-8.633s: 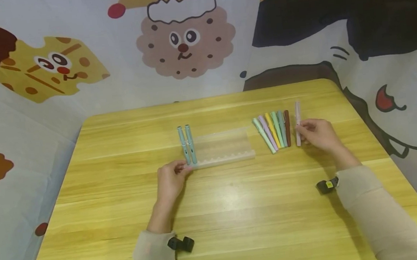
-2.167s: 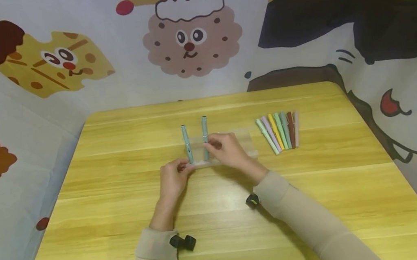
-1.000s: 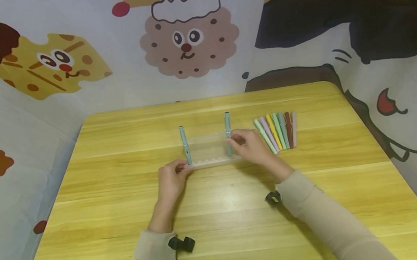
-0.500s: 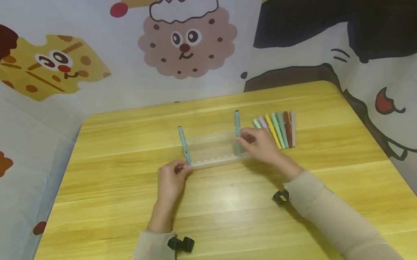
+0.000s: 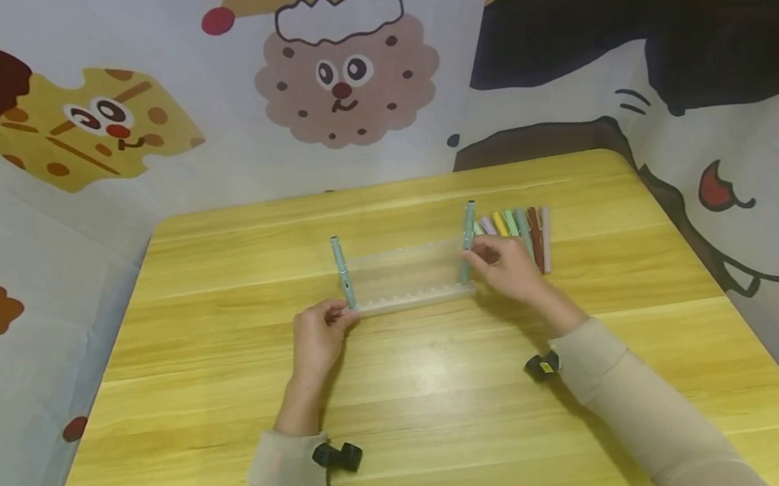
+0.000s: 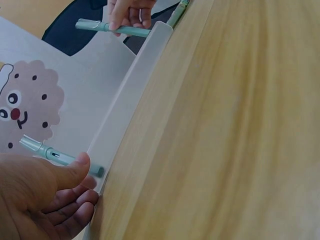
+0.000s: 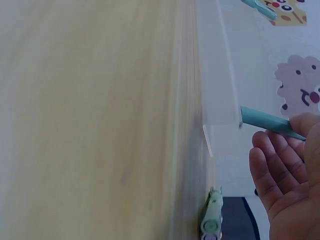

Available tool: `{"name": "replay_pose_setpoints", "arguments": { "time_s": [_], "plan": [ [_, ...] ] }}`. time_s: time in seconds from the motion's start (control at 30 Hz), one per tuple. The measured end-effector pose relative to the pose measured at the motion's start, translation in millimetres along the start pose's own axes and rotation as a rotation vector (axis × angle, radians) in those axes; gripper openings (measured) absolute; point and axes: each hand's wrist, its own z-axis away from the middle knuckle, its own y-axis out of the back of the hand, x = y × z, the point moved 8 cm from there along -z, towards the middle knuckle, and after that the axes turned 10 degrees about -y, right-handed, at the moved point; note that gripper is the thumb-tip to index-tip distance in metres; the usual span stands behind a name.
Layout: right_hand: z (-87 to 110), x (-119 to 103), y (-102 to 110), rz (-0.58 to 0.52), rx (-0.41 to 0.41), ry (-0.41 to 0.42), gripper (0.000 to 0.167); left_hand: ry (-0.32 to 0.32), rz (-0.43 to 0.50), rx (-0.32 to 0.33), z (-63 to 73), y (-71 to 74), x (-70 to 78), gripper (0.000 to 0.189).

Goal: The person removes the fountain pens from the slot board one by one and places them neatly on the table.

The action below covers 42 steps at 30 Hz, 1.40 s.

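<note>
A clear plastic pen rack [image 5: 408, 299] with a notched front ledge stands mid-table. My left hand [image 5: 317, 336] pinches its left end, thumb over the ledge in the left wrist view. Just above that thumb, a teal pen [image 5: 341, 266] leans upright in the leftmost part of the rack. At the other end, my right hand [image 5: 510, 268] pinches a second teal pen [image 5: 470, 220] around its middle. That pen's lower end [image 7: 255, 116] is right at the ledge's end in the right wrist view, slightly tilted.
Behind my right hand, several pens lie side by side on the table, among them a brown pen [image 5: 535, 235] and a pale pink pen [image 5: 546, 242]. The wooden table [image 5: 438, 422] ends at a cartoon-print cloth [image 5: 220, 180] along the back.
The second teal pen, earlier beside the first at the rack's left, has travelled rightward along it in my right hand. The pale pink pen was set down beside the brown one. My left hand stayed put.
</note>
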Motion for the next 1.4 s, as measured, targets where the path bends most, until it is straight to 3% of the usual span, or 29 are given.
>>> {"name": "replay_pose_setpoints", "arguments": {
  "time_s": [0.33,1.07,1.4],
  "plan": [
    [0.7,5.7,18.6,-0.002,0.051,0.024,0.008,0.002,-0.001,-0.004,-1.6,0.4,0.8,0.021],
    [10.4,47.9,56.8,0.015,0.092,-0.117,0.013,0.019,-0.021,-0.002,-1.3,-0.9,-3.3,0.021],
    [17.2,64.1,77.0,0.052,0.13,-0.159,0.017,-0.004,-0.021,-0.007,-1.5,-1.6,-3.0,0.022]
  ]
}}
